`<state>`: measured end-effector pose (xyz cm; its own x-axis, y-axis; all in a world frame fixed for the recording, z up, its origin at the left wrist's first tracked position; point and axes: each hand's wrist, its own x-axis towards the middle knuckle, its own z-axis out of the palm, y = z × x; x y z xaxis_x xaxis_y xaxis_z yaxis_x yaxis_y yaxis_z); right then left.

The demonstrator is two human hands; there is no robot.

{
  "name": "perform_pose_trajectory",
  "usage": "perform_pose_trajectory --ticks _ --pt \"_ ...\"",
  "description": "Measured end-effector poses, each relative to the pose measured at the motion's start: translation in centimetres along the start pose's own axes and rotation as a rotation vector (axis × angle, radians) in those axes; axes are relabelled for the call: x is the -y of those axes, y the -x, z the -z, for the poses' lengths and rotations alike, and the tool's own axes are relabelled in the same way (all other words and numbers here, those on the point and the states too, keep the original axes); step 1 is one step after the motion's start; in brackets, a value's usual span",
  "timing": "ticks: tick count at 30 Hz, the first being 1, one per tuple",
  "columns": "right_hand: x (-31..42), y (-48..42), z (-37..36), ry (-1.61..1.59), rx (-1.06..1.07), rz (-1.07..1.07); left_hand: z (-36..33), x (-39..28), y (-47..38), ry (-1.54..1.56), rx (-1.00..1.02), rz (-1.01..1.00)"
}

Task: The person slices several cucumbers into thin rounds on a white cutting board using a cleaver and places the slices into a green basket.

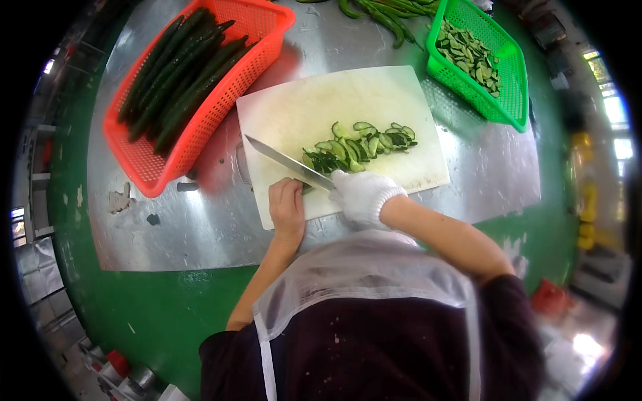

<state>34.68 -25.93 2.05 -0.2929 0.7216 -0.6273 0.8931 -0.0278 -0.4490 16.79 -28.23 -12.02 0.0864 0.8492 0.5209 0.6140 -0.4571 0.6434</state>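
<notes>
My right hand point(361, 195), in a white knitted glove, grips a kitchen knife point(288, 161) whose blade points to the upper left across a white cutting board point(341, 95). Bare, my left hand point(288, 203) presses on a piece of cucumber point(305, 186) at the board's near edge, just beneath the blade; the fingers hide most of that piece. Beyond the knife lies a heap of cucumber slices point(361, 145), spread towards the right.
An orange plastic basket point(230, 95) of whole cucumbers point(180, 75) stands at the upper left. At the upper right, a green plastic basket point(514, 95) holds cut slices point(469, 55). Green peppers point(388, 15) lie on the metal table point(210, 235) at the far edge. Scraps lie at left.
</notes>
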Motion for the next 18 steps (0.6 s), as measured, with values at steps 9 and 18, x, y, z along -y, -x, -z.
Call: perform_pose_trajectory --ticks 9,18 --pt "0.2 -0.8 -0.9 0.011 0.083 -0.007 0.1 -0.1 -0.1 -0.005 0.002 -0.01" --pt "0.3 1.2 1.0 -0.045 0.057 0.03 0.0 0.4 0.4 -0.043 0.008 0.0"
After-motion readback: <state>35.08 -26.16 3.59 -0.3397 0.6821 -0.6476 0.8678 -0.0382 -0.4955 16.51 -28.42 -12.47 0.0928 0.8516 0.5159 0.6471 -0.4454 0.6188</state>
